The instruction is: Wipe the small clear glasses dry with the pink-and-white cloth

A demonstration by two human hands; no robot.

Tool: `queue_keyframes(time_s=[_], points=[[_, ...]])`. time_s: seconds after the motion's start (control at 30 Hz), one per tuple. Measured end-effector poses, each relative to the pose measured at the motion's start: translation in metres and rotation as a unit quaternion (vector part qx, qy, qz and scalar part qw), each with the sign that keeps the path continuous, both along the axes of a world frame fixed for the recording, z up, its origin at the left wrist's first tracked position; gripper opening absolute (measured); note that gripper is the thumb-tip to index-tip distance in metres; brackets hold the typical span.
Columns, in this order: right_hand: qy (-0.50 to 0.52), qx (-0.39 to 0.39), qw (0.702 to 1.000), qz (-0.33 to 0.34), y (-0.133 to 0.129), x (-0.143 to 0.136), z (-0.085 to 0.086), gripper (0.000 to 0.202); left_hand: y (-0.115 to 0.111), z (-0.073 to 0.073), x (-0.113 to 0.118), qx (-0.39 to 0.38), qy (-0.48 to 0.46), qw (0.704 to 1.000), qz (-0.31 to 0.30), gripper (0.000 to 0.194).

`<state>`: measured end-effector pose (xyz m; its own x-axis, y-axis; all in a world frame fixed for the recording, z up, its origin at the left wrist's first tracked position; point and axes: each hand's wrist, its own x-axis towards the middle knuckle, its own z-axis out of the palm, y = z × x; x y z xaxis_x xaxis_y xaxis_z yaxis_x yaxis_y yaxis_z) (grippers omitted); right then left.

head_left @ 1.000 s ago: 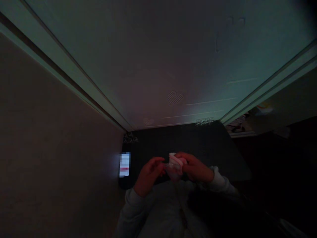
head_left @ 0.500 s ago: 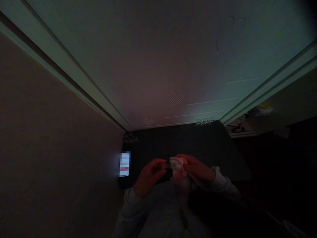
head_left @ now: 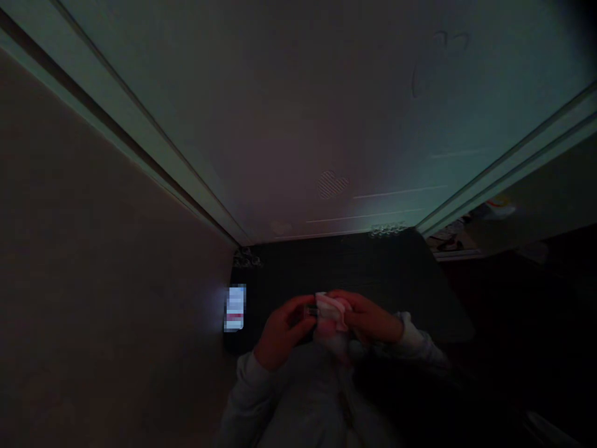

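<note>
The picture is dim, so fine detail is lost. My left hand (head_left: 278,333) is closed, fingers and thumb pinching a small clear glass-like object (head_left: 311,310). Its right end meets a pink cloth (head_left: 330,330) with a pale edge, and whether it reaches inside the folds is hidden. My right hand (head_left: 368,316) wraps the cloth from the right, thumb in front and fingers behind. Loose cloth hangs below toward my lap. Both hands are held close together in front of my body, over the near edge of a dark tabletop (head_left: 396,274).
A lit phone (head_left: 235,308) leans against the left wall on the tabletop. Small clear objects (head_left: 246,257) cluster in the back left corner, and more clear pieces (head_left: 388,229) line the back. A pale panel with embossed hearts (head_left: 332,185) rises behind. Items on a shelf (head_left: 450,239) show at right.
The pink cloth has shifted slightly left and covers more of the clear object. My hands are a little closer together, and the camera view has moved slightly.
</note>
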<state>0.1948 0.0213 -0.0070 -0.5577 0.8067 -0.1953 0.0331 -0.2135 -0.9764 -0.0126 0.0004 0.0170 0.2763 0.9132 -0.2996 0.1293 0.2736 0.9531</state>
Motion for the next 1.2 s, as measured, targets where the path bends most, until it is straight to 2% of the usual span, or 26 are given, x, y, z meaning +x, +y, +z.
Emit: queue_keyframes(time_s=[0.27,0.67,0.9,1.07,1.2], points=[[0.004,0.026,1.0,0.01,0.001,0.0,0.001,0.029,0.002,0.0,0.001,-0.033,-0.008,0.999,0.02,0.035],[0.051,-0.101,0.994,0.01,-0.003,-0.001,0.005,0.031,0.004,-0.003,0.001,-0.061,-0.058,0.996,-0.001,0.033],[0.112,-0.089,0.99,0.016,-0.006,-0.003,0.005,0.023,0.004,-0.002,0.007,-0.064,-0.055,0.996,-0.008,0.033],[0.111,-0.113,0.987,0.023,-0.009,-0.003,-0.002,0.03,0.002,-0.002,0.008,-0.064,-0.057,0.996,-0.001,0.033],[0.089,-0.102,0.991,0.025,-0.007,-0.003,-0.001,0.036,0.0,-0.001,0.006,-0.06,-0.058,0.996,0.011,0.033]])
